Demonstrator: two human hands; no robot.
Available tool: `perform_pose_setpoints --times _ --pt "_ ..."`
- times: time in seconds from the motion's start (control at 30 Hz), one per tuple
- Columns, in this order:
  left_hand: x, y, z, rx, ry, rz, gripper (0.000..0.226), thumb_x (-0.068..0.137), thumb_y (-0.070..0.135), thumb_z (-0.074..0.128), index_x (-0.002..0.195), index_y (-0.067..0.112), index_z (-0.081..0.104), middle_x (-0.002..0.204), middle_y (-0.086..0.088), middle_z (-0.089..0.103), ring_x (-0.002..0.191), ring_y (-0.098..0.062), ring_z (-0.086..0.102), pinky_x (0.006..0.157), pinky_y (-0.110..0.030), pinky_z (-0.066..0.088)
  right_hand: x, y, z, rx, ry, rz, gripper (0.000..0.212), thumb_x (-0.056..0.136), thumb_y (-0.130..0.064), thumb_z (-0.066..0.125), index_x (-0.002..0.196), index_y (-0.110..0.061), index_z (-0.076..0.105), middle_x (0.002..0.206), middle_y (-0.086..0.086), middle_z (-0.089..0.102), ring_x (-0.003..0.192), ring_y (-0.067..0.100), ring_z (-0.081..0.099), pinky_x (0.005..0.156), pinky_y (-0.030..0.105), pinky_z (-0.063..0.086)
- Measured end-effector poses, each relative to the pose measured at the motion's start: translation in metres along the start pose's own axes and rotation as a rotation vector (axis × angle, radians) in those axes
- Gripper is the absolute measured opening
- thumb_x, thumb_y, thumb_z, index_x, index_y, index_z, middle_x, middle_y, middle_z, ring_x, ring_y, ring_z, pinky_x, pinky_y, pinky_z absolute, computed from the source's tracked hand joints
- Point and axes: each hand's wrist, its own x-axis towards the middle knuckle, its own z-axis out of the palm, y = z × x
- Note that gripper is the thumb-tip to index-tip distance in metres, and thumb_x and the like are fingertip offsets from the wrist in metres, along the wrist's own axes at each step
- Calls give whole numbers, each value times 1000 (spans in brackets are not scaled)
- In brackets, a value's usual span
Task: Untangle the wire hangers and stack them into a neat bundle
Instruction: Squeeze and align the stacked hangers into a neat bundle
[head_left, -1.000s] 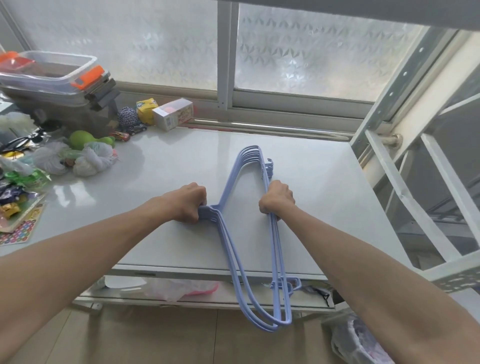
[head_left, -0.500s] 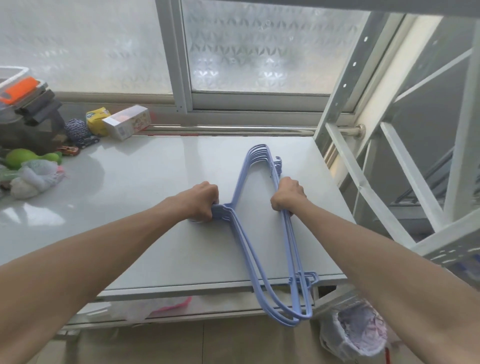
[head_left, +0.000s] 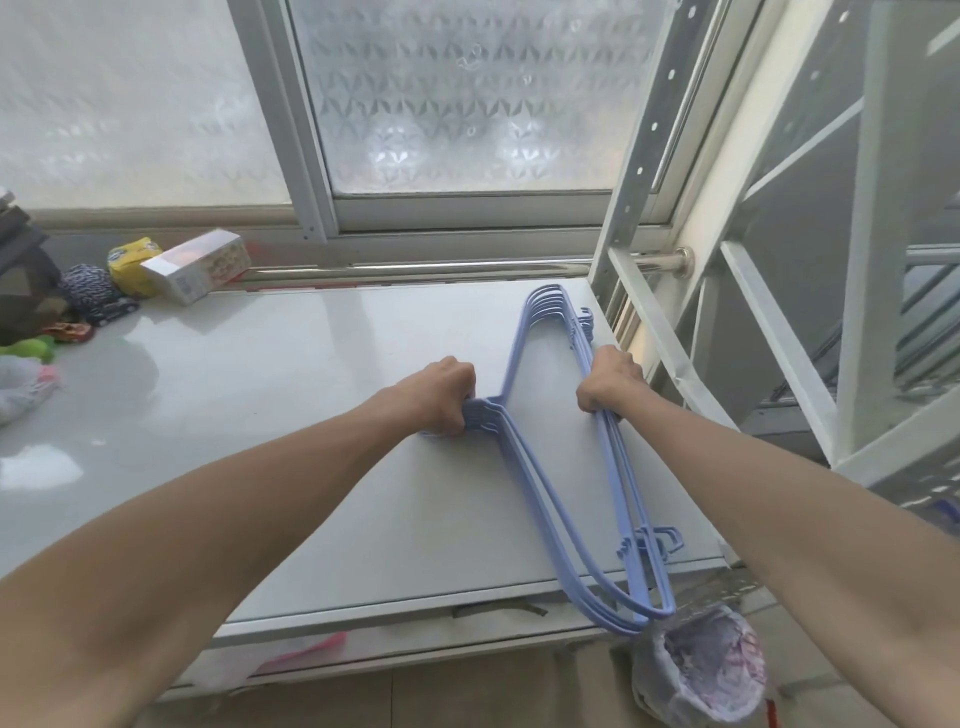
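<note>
Blue hangers (head_left: 540, 499) lying bundled on desk (head_left: 311, 415), 3 o'clock side, one end overhanging at 5 o'clock. Fingers of left hand (head_left: 441, 397) curling round the necks; right hand (head_left: 610, 379) fingers curling round the straight bars.

A home utility corner: frosted sliding window (head_left: 467, 104), white table (head_left: 291, 374), snack box (head_left: 200, 266), slotted metal shelving (head_left: 631, 171).
</note>
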Motion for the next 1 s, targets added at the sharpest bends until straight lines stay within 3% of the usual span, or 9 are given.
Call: perform_pose_setpoints --times 0.43,0.57,0.63,0.73,1.0 --pt "19 7 -4 -11 -5 -21 28 72 0 55 51 15 42 65 -2 40 59 -27 48 43 -23 30 24 4 -6 -23 11 7 43 77 1 65 119 -2 54 123 18 59 113 35 61 86 41 56" --pt "19 4 -6 -26 -48 -36 18 70 4 57 54 6 49 62 -5 43 53 -27 43 45 -27 32 25 3 -11 8 -19 -8 38 84 -12 60 120 -4 54 125 17 58 115 35 58 86 36 51" --pt "20 3 -8 -65 -60 -26 26 75 18 64 56 4 53 57 -5 41 55 -27 39 49 -30 32 24 3 -14 37 0 -5 34 86 -16 55 118 -3 55 123 17 59 113 36 59 83 35 49" --pt "20 0 -12 -118 -52 -5 53 83 41 68 49 8 42 52 -3 33 59 -25 31 51 -29 28 24 3 -17 52 16 -9 31 86 -15 55 115 -3 57 121 16 61 110 35 61 83 35 50" --pt "20 -2 -13 -147 -45 9 57 84 41 68 45 10 41 51 -2 31 60 -24 28 52 -31 28 23 0 -16 42 28 7 30 86 -8 54 116 -5 57 117 15 62 104 35 64 83 44 58"
